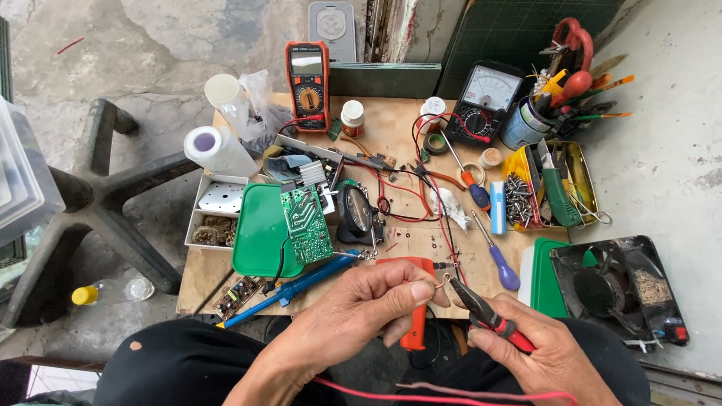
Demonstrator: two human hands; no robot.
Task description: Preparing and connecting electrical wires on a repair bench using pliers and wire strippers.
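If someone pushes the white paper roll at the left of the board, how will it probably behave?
The white paper roll is a cylinder lying on its side, so it would likely roll. It looks light and soft. It sits by the wooden board edge, so it might fall off.

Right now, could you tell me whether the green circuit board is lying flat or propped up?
Propped up: the green circuit board leans tilted, its lower part resting on the green tray.

At upper centre an orange digital multimeter shows a grey rectangular screen; right of it, a black analog meter has a white dial.
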